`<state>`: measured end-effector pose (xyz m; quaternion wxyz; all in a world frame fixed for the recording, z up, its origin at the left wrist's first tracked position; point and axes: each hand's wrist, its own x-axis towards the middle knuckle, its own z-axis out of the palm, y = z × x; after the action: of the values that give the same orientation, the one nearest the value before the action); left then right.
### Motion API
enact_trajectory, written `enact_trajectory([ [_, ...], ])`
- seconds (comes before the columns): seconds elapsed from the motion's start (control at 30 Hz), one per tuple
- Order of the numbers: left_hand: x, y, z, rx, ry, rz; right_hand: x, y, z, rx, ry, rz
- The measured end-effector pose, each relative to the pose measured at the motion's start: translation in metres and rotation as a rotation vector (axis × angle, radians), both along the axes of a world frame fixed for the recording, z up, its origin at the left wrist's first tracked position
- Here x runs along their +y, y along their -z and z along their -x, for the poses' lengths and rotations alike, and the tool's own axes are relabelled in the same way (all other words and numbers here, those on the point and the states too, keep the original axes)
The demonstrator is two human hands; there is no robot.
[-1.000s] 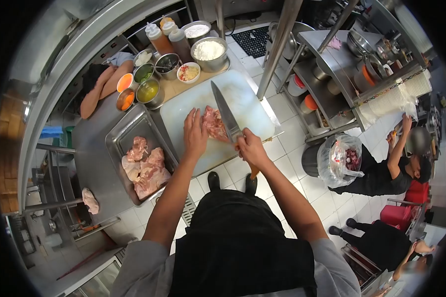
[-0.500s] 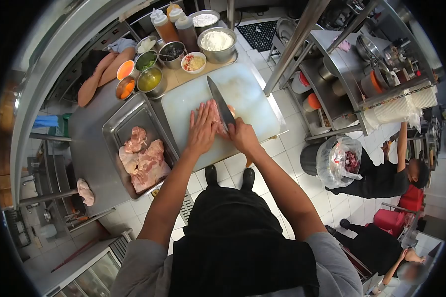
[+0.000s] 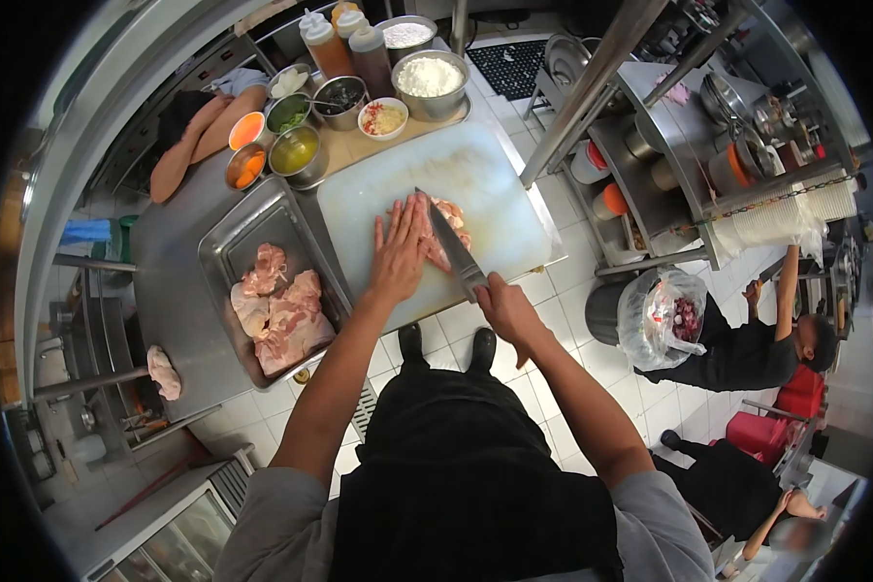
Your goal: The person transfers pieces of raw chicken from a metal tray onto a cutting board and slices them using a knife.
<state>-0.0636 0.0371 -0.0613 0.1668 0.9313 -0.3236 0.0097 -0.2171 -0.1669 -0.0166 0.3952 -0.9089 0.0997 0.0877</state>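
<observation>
My right hand [image 3: 503,302] grips a large kitchen knife [image 3: 450,242] by its handle. The blade lies at a slant over a piece of raw chicken [image 3: 453,215] on the pale cutting board [image 3: 344,209]. Beside the blade, my left hand [image 3: 398,254] rests flat on the chicken with fingers stretched out, covering part of it. To the left is a metal tray [image 3: 225,242] with several more pieces of raw chicken [image 3: 291,320].
Behind the board stand squeeze bottles [image 3: 328,48], a bowl of white powder [image 3: 431,82] and several small bowls. A lone piece of meat [image 3: 163,372] lies at the counter's left edge. To the right are a lined bin [image 3: 662,310] and two people in black.
My right hand has drawn the knife back toward me and slightly right. More of the chicken shows beside the blade. My left hand stays on the meat.
</observation>
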Motion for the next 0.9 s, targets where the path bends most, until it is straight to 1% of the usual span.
enact_trajectory([
  [0.1, -0.002, -0.007, 0.001, 0.020, -0.019, 0.026, 0.005, 0.017, -0.047, -0.089, -0.010, 0.036],
  [0.17, -0.001, -0.006, 0.003, 0.013, -0.017, 0.052, 0.012, 0.022, -0.078, -0.139, 0.014, -0.025],
  [0.3, -0.001, 0.003, 0.001, 0.012, -0.030, 0.095, 0.013, 0.017, -0.079, -0.135, 0.001, -0.046],
  [0.4, 0.000, 0.004, 0.003, 0.005, -0.033, 0.072, 0.011, 0.009, -0.055, -0.049, -0.024, -0.044],
  [0.6, 0.002, 0.001, 0.005, 0.014, -0.030, 0.038, 0.011, 0.009, 0.001, 0.013, -0.038, -0.066],
  [0.77, 0.005, 0.005, 0.004, 0.022, -0.033, 0.066, 0.010, 0.008, 0.040, 0.122, -0.053, -0.047],
  [0.8, 0.005, 0.007, 0.003, 0.016, -0.040, 0.038, 0.009, 0.006, 0.049, 0.144, -0.057, -0.039],
  [0.87, 0.004, 0.012, 0.001, 0.002, -0.051, -0.018, 0.006, 0.000, 0.068, 0.135, -0.058, -0.039],
  [0.9, 0.002, 0.015, 0.002, -0.036, -0.075, 0.026, 0.004, -0.001, 0.077, 0.124, -0.063, -0.012],
])
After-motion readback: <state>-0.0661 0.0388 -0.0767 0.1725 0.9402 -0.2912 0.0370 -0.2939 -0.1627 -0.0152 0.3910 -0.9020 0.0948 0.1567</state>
